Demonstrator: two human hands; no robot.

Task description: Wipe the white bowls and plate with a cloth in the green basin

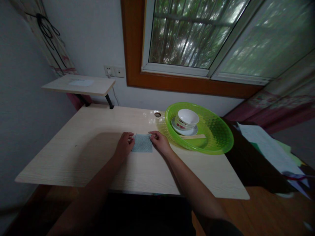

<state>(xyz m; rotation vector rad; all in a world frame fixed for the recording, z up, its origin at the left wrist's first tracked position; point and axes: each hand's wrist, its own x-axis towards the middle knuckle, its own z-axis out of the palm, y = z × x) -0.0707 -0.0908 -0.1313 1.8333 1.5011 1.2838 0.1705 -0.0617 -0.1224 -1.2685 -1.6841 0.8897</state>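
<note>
A small blue-grey cloth [142, 143] with a fine pattern lies on the pale wooden desk, spread out as a rectangle. At its left edge my left hand [126, 144] pinches the upper corner between thumb and fingers. On the opposite side my right hand [159, 141] is closed on the upper right corner. To the right of my right hand stands a large green plastic basket [221, 144]. Inside it, stacked white bowls [188, 117] rest on a white plate [188, 132], and several light chopsticks [193, 136] lie in front of them.
The desk [59, 154] carries a raised shelf [98, 87] at its back left, with a white paper [81, 82] on it. A round cable hole [157, 115] is near the back edge. Right of the desk, papers [268, 147] lie on a dark surface. A window is behind.
</note>
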